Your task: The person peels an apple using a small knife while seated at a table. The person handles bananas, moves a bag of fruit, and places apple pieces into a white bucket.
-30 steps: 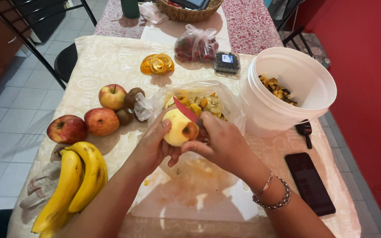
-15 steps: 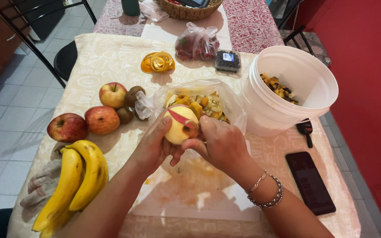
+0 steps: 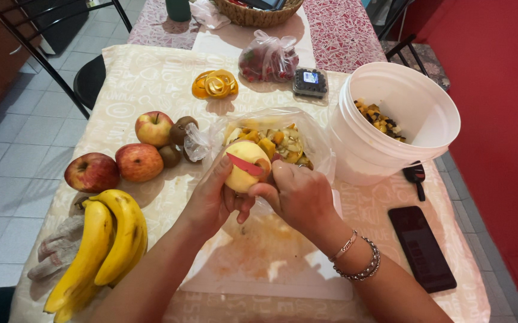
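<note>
My left hand cups a mostly peeled apple above the table, with a strip of red peel still across it. My right hand is closed against the apple's right side; whatever tool it grips is hidden by the fingers. Directly behind the apple lies a clear plastic bag full of peels and scraps. Under my hands sits a wet, stained white cutting board.
Three whole apples and kiwis lie at left, bananas and a cloth at front left. A white bucket of cut fruit stands right, a dark phone in front of it. Orange peel, bagged strawberries and a berry box sit behind.
The apple has turned in my hands, and the red peel strip on it has shifted. Both hands stay in about the same place.
</note>
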